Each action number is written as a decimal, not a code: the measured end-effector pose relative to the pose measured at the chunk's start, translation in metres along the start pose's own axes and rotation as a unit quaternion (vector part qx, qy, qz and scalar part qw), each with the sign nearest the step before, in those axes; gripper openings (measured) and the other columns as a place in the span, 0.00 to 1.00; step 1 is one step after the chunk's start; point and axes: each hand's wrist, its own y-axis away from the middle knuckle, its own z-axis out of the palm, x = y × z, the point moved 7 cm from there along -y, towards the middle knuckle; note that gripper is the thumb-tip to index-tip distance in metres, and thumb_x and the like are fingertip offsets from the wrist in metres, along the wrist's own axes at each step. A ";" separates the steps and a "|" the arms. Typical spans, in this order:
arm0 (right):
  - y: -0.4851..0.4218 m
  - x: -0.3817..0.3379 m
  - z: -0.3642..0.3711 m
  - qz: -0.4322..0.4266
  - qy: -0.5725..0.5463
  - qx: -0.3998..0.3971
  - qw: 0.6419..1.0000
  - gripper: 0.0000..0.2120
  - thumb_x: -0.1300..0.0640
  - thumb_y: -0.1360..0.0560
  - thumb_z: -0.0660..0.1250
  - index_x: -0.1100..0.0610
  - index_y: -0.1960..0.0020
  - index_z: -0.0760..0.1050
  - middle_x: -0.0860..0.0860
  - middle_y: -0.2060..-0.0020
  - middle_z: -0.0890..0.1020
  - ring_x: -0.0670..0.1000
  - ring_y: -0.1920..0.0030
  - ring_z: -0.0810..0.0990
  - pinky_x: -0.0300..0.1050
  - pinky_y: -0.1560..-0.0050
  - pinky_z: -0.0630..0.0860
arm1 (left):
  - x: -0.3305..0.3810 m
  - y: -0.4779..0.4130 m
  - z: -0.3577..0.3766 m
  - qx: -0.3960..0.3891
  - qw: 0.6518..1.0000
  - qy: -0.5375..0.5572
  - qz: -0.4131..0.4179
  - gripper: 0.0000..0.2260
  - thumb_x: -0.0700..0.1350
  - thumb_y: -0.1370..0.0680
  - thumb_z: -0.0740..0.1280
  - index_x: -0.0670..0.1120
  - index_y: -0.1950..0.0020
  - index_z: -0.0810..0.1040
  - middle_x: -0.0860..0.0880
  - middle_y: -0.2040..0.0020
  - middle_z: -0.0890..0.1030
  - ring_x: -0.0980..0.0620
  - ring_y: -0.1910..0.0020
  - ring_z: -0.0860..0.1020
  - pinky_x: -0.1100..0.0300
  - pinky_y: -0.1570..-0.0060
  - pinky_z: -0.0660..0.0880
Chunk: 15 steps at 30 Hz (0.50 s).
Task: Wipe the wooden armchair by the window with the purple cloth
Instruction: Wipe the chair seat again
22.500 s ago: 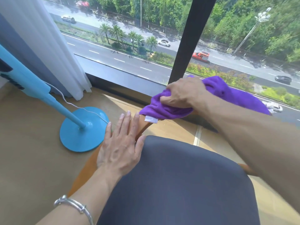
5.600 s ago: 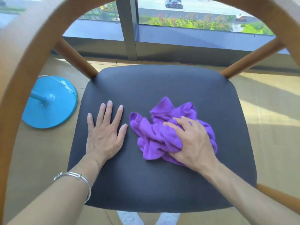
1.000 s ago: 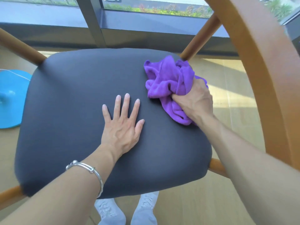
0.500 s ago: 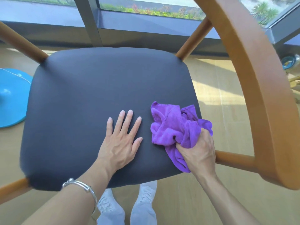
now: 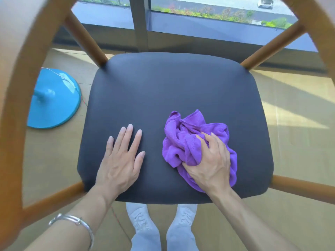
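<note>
The purple cloth (image 5: 183, 142) is bunched on the near right part of the dark seat (image 5: 172, 87) of the wooden armchair (image 5: 21, 98). It is gripped by the right hand (image 5: 208, 163), whose fingers are curled into its folds. The left hand (image 5: 119, 160) is laid flat on the seat's near left part, fingers straight, apart from the cloth. A blue round stand base (image 5: 54, 100) is seen on the floor left of the seat, white shoes (image 5: 139, 216) below its near edge, and the window (image 5: 199, 8) beyond its far edge.
</note>
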 end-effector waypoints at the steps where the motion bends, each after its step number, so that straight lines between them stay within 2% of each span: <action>1: -0.003 -0.012 0.007 -0.022 0.003 -0.005 1.000 0.26 0.42 0.38 0.67 0.50 0.43 0.70 0.55 0.45 0.81 0.63 0.41 0.78 0.63 0.44 0.75 | -0.016 0.005 -0.001 0.001 1.000 0.006 -0.027 0.26 0.54 0.21 0.46 0.44 0.25 0.58 0.42 0.25 0.60 0.44 0.27 0.56 0.40 0.33 0.60; 4: -0.011 -0.053 0.031 -0.085 0.004 -0.036 0.996 0.26 0.40 0.38 0.66 0.50 0.43 0.71 0.55 0.45 0.81 0.63 0.42 0.78 0.64 0.45 0.75 | -0.049 0.016 -0.005 0.005 0.993 0.037 -0.114 0.28 0.55 0.22 0.45 0.44 0.25 0.58 0.42 0.25 0.59 0.43 0.26 0.56 0.39 0.32 0.58; 7: -0.019 -0.094 0.055 -0.130 -0.004 -0.069 0.989 0.25 0.40 0.37 0.66 0.51 0.44 0.73 0.54 0.46 0.81 0.63 0.42 0.78 0.65 0.45 0.74 | -0.064 0.014 -0.003 0.012 0.971 0.093 -0.220 0.31 0.57 0.23 0.39 0.46 0.24 0.54 0.42 0.23 0.54 0.43 0.25 0.52 0.40 0.31 0.55; 10: -0.029 -0.123 0.075 -0.143 0.000 -0.095 0.985 0.26 0.36 0.35 0.69 0.52 0.45 0.78 0.54 0.47 0.81 0.63 0.42 0.78 0.65 0.45 0.73 | -0.070 0.003 0.002 0.016 0.959 0.103 -0.264 0.33 0.54 0.26 0.32 0.47 0.23 0.50 0.45 0.23 0.50 0.44 0.24 0.47 0.39 0.31 0.53; 12: -0.038 -0.137 0.085 -0.138 0.006 -0.105 0.985 0.28 0.31 0.33 0.63 0.51 0.46 0.79 0.53 0.48 0.80 0.62 0.43 0.77 0.65 0.45 0.73 | -0.077 0.002 0.002 0.044 0.940 0.148 -0.303 0.33 0.54 0.27 0.32 0.47 0.23 0.51 0.46 0.23 0.50 0.45 0.24 0.47 0.39 0.31 0.52; 15: -0.056 -0.153 0.096 -0.143 0.013 -0.117 0.983 0.31 0.29 0.33 0.58 0.50 0.46 0.79 0.53 0.49 0.80 0.62 0.45 0.77 0.65 0.45 0.72 | -0.075 0.006 -0.011 0.097 0.896 0.263 -0.345 0.31 0.54 0.26 0.35 0.49 0.25 0.57 0.46 0.23 0.54 0.46 0.24 0.50 0.40 0.30 0.51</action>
